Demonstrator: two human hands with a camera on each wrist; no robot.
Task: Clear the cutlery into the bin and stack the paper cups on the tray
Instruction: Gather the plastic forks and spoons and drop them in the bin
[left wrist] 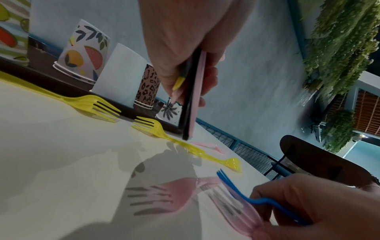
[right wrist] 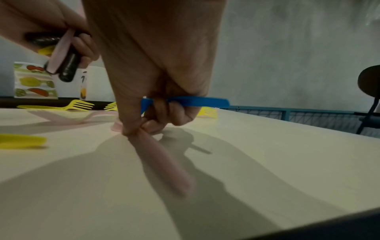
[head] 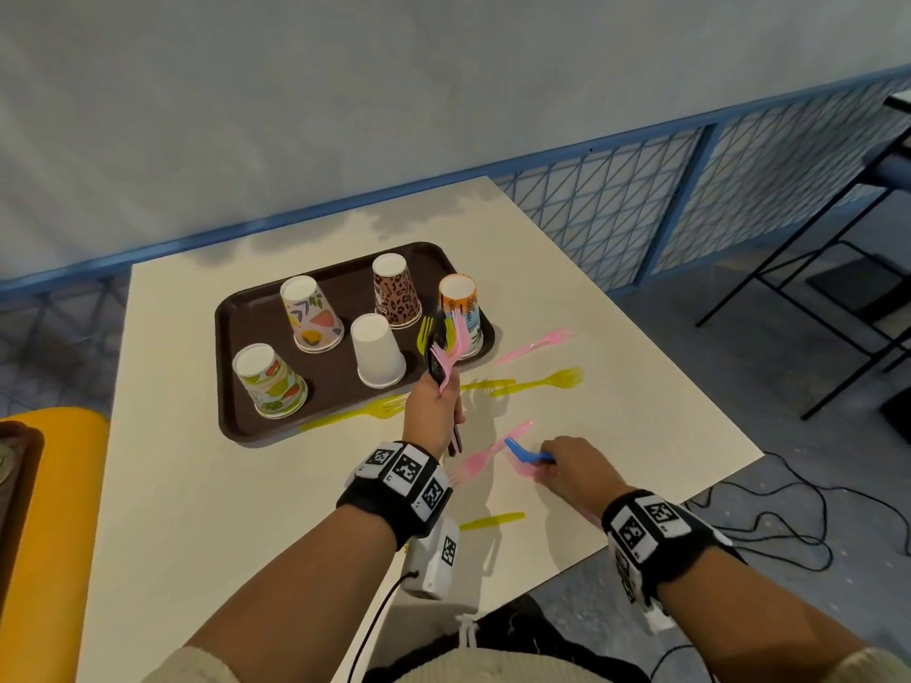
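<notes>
My left hand (head: 434, 401) is curled round a bunch of cutlery (head: 443, 352), pink, black and yellow pieces, held upright above the tabletop (head: 197, 485) just off the tray's near right corner. In the left wrist view the black and pink handles stick out below my fist, their ends hanging just above the surface.

My right hand (head: 567, 468) is down at about 5 o'clock from the tray (head: 231, 416). It holds a blue fork (head: 525, 452) with its fingers curled round the handle, and in the right wrist view its thumb and fingertips (right wrist: 133, 128) also pinch the handle of a pink fork (head: 480, 458) that lies flat on the tabletop between my two hands.

The brown tray sits at 10 o'clock on the tabletop with five paper cups upside down on it, none stacked: a lime-print cup (head: 270, 382) nearest me, a fruit-print cup (head: 311, 315) behind it, a plain white cup (head: 378, 351) in the middle, a leopard-print cup (head: 396, 291) at the back and an orange-and-blue cup (head: 461, 308) at the right edge, partly hidden by the bunch.

Loose on the tabletop I see a yellow fork (head: 355, 414) beside the tray's near edge, another yellow fork (head: 537, 382) and a pink fork at 2 o'clock (head: 535, 345), and a yellow handle (head: 493, 521) close to my left wrist.

A yellow seat (head: 44, 510) stands at 8 o'clock, off the tabletop.
</notes>
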